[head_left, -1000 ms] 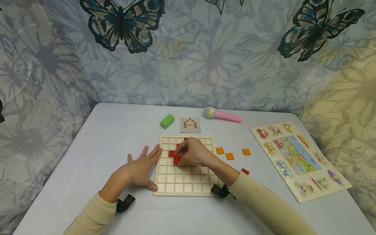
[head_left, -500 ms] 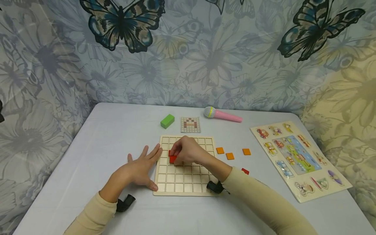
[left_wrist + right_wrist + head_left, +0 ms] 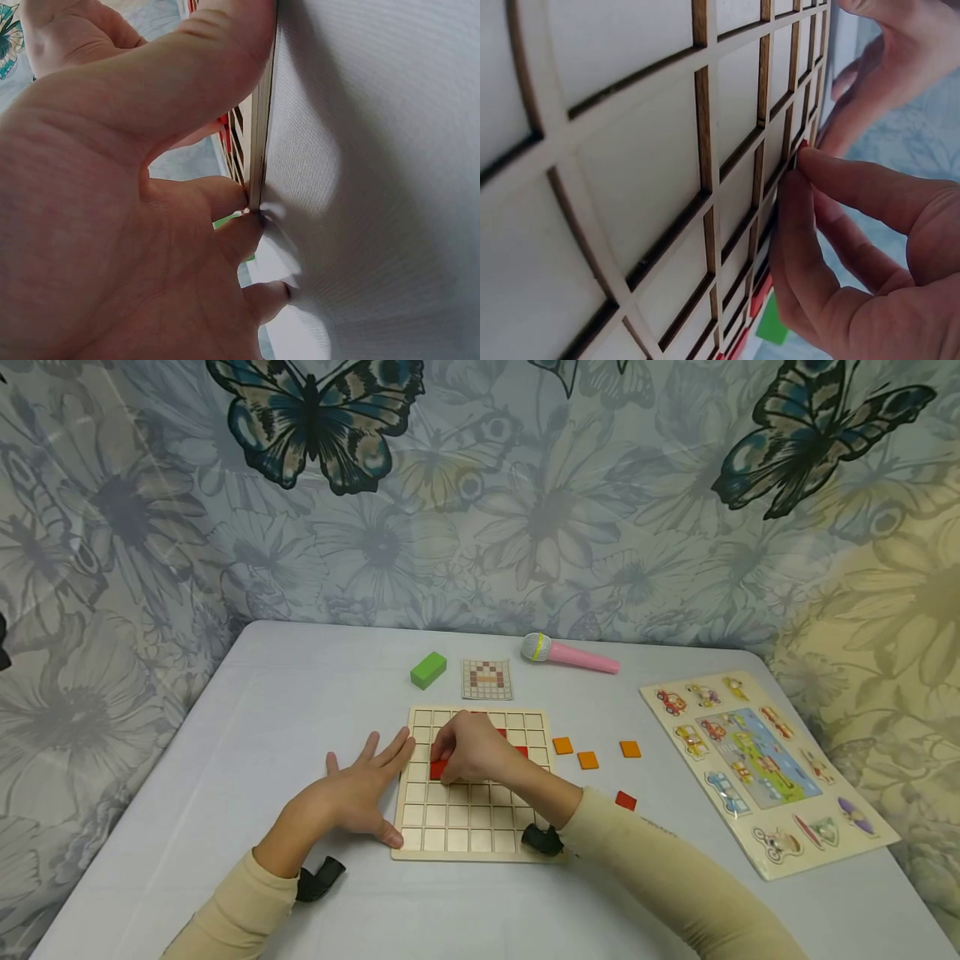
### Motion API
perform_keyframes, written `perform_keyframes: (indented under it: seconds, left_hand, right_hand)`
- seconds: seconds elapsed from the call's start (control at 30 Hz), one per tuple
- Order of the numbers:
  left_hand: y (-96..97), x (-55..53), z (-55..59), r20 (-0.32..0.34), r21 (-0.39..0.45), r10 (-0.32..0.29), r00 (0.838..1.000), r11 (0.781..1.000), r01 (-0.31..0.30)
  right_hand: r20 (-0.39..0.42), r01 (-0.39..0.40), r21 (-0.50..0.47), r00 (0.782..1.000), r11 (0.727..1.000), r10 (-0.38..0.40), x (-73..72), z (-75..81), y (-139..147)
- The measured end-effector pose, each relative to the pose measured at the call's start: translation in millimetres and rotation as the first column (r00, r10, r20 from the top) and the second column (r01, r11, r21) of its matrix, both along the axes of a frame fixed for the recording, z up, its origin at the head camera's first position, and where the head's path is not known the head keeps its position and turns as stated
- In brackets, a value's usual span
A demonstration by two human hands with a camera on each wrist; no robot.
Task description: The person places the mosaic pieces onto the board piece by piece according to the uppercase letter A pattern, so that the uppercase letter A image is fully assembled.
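A wooden grid board (image 3: 480, 841) with square cells lies in front of me in the head view. My left hand (image 3: 360, 789) has its fingers spread on the table, thumb and fingertips touching the board's left edge. Over the board's upper left part, my right hand (image 3: 480, 750) pinches a red square tile (image 3: 437, 770) between thumb and fingers. In the right wrist view, only a sliver of that tile (image 3: 804, 145) shows at the fingertips, down against the board. Other red tiles (image 3: 521, 752) on the board are partly hidden by the right hand.
Several orange tiles (image 3: 588, 761) and a red tile (image 3: 626, 800) lie right of the board. Behind it are a green block (image 3: 428, 670), a pattern card (image 3: 487, 681) and a pink microphone (image 3: 583, 657). A picture puzzle board (image 3: 723, 756) lies far right.
My right hand has moved a little left with the red tile, which now sits lower at the left side of the grid. My left hand has stayed put.
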State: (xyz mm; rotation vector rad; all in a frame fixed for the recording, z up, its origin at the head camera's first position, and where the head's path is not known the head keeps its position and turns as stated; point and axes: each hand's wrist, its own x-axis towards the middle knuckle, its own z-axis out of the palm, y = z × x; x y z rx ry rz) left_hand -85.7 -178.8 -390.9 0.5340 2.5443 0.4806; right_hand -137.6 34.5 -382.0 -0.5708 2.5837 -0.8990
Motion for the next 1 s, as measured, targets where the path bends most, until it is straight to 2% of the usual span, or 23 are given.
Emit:
perform_keyframes:
  seconds: [0.3,0.63,1.0]
  left_hand:
    - [0.2,0.0,0.9,0.0,0.004,0.002,1.0,1.0,-0.002]
    - [1.1,1.3,-1.4,-0.002,0.002,0.004,1.0,1.0,-0.004]
    - [0.9,1.3,-0.5,-0.006,0.002,0.001,1.0,1.0,-0.001]
  right_hand:
    - [-0.015,0.004,0.044,1.0,0.999,-0.004,2.3,1.9,-5.6]
    - [-0.022,0.014,0.039,1.0,0.999,-0.013,6.3,-1.0,-6.2]
    - [-0.064,-0.015,0.017,0.998,1.0,0.017,8.2,-2.4,-5.1]
